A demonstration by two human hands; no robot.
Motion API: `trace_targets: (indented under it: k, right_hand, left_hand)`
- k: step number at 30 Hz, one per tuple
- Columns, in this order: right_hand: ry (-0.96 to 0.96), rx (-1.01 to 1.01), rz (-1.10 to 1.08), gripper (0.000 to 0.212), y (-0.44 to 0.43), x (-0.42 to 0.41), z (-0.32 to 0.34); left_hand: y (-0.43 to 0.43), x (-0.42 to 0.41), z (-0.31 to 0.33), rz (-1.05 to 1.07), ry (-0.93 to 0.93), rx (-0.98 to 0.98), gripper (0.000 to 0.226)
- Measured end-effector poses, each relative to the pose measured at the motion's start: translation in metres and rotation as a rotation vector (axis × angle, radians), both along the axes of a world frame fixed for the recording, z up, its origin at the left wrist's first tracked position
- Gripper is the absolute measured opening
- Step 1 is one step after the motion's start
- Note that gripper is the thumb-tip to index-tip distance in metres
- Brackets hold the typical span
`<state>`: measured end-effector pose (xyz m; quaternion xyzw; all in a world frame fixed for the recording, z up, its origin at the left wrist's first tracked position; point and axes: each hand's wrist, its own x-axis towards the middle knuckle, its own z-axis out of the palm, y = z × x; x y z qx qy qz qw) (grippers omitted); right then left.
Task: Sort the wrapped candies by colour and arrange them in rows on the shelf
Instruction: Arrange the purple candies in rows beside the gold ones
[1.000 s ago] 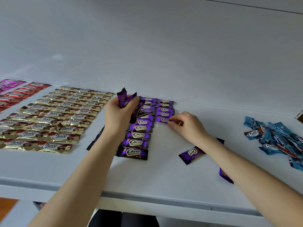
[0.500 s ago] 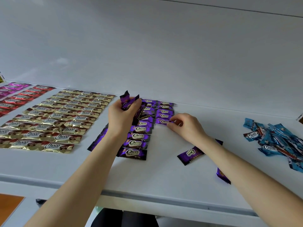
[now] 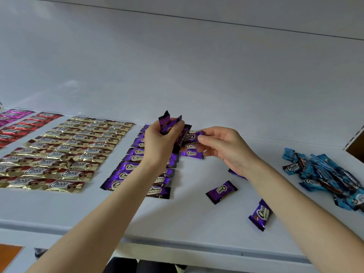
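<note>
The left hand [image 3: 159,142] is closed in a grip around a bunch of purple candies [image 3: 167,123], their crimped ends sticking up past the fingers. At its 3 o'clock, the right hand [image 3: 226,148] pinches a single purple candy [image 3: 192,137] between thumb and fingertips, the other fingers loosely spread. Both hover over the purple rows [image 3: 136,166] on the white shelf [image 3: 197,219]. Gold rows [image 3: 65,152] lie at 9 o'clock, a blue pile [image 3: 323,174] at 3 o'clock, and loose purple candies [image 3: 221,192] at 5 o'clock.
</note>
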<state>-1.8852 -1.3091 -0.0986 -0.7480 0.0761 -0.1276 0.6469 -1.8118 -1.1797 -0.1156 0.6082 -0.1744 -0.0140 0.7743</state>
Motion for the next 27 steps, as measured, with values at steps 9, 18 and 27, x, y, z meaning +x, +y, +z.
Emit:
trace_targets:
  k: [9, 18, 27]
  right_hand:
    - [-0.038, 0.114, -0.074, 0.015, -0.009, 0.0, -0.006]
    - [0.296, -0.674, 0.213, 0.03, -0.019, 0.003, -0.014]
    - [0.328, -0.973, 0.082, 0.023, -0.008, -0.01, -0.036]
  left_hand:
    - [0.008, 0.011, -0.002, -0.049, 0.264, -0.193, 0.01]
    - [0.018, 0.014, 0.0, -0.114, 0.468, -0.32, 0.018]
    - [0.02, 0.02, -0.005, -0.188, 0.66, -0.394, 0.05]
